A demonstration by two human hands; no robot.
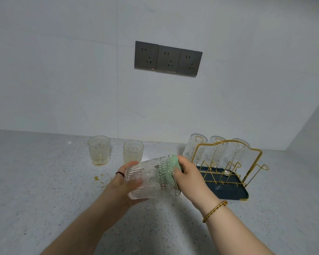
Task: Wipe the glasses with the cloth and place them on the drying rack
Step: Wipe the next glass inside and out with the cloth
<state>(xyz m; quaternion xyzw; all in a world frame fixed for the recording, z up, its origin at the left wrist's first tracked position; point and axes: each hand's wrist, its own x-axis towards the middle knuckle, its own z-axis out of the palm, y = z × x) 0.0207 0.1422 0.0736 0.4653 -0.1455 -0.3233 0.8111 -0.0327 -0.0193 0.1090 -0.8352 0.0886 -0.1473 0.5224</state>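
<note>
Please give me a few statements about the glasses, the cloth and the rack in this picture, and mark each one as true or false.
1. Three glasses hang upside down on the drying rack. True.
2. The left hand holds the green cloth. False: the right hand holds it; the left hand grips a glass.
3. Two glasses stand upright on the counter. True.
4. The gripped glass stands upright. False: it lies on its side in the hands.

Grey sockets (pixel 168 58) sit above the counter (pixel 44 181) — speckled.
</note>
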